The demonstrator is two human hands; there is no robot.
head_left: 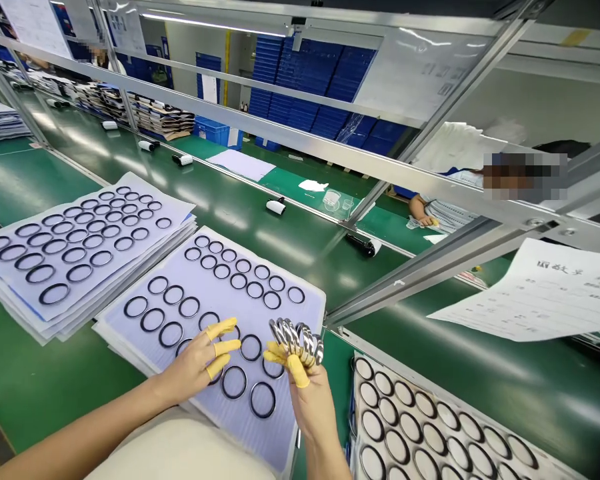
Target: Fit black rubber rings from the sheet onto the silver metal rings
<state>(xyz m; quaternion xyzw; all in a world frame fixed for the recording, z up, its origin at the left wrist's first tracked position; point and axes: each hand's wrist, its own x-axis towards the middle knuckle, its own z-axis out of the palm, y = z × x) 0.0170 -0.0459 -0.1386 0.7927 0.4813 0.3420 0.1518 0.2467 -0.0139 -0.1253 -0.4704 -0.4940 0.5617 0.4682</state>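
Several shiny metal rings (296,341) are bunched together upright in my right hand (314,400), between the thumb and fingers. Yellow finger cots cover fingertips on both hands. My left hand (193,365) reaches over a pale purple sheet (240,301), fingers stretched out and apart, close to the dark-rimmed rings lying there. It partly hides some of them. Rows of these rings lie flat on the sheet; one ring (263,400) is near its front edge. Whether the left fingertips touch a ring is unclear.
At left is another stack of sheets (173,200) bearing rings. A tray of rings (410,427) sits at lower right. A metal frame post (380,290) rises beside the middle sheet, and a paper (535,293) hangs at right. Beyond, white-and-black parts (276,207) rest on a green conveyor; a co-worker sits opposite.
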